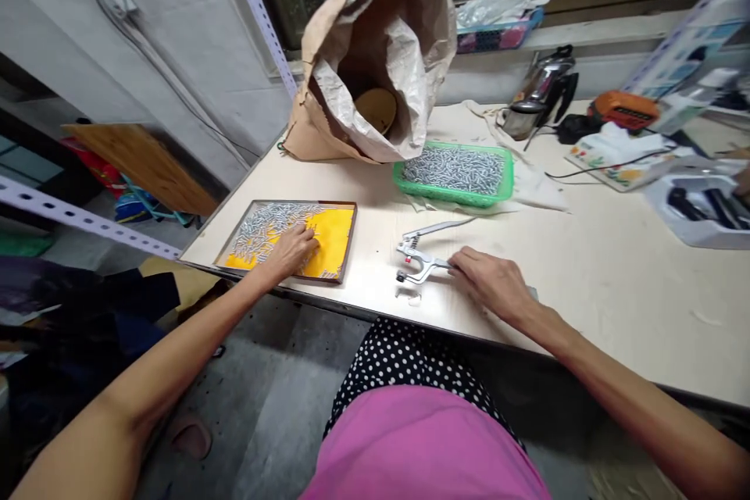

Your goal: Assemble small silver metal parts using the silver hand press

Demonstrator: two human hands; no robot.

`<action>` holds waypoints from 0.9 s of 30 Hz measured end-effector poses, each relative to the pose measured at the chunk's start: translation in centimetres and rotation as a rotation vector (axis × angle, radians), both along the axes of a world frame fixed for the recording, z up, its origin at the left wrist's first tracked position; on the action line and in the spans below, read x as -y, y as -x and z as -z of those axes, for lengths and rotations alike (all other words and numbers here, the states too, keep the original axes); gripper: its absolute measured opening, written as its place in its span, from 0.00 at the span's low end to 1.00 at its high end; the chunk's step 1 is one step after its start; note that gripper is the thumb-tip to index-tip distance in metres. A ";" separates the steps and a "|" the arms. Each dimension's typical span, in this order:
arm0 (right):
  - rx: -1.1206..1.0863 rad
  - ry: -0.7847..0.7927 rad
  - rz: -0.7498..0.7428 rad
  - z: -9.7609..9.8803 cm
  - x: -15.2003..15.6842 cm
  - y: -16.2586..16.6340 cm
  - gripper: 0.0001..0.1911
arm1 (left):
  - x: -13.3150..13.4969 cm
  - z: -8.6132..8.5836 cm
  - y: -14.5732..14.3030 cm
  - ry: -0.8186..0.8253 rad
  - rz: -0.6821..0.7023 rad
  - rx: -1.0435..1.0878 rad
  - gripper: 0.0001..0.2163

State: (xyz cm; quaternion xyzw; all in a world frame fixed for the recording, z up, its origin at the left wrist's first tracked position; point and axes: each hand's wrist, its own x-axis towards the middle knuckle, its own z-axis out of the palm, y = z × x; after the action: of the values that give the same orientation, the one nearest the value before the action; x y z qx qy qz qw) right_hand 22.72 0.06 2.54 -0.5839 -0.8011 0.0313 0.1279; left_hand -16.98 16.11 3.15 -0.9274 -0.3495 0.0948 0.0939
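Observation:
My left hand [296, 248] is over a shallow dark-rimmed tray [347, 242] with a yellow bottom. Its fingers are closed and point down among small silver metal pins [263, 226], which lie thickest toward the tray's left side. Whatever is between those fingertips is too small to make out. On the right, my right hand [492, 281] grips one handle of silver spring pliers [419, 259]; the other handle stands apart, so the jaws look spread. The pliers have a small red part and a black tip near the table's front edge.
Behind the pliers, a green plastic basket [507, 180] holds many similar metal pieces. A large open paper sack [328, 109] stands at the back. Farther right are a metal kettle [539, 90], an orange tool [624, 109], a tissue box [615, 160] and a white bin [697, 215].

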 end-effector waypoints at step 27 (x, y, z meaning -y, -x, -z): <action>0.096 0.229 -0.035 1.5 -1.9 2.1 0.10 | 9.6 -0.3 -13.8 0.925 -0.709 0.996 0.10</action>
State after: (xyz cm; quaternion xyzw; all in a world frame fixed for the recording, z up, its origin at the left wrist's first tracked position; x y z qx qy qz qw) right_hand 20.62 1.94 1.09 -0.5815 -0.8075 0.0967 0.0213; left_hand -3.17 6.50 3.40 -0.6378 -0.5520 -0.1733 -0.5083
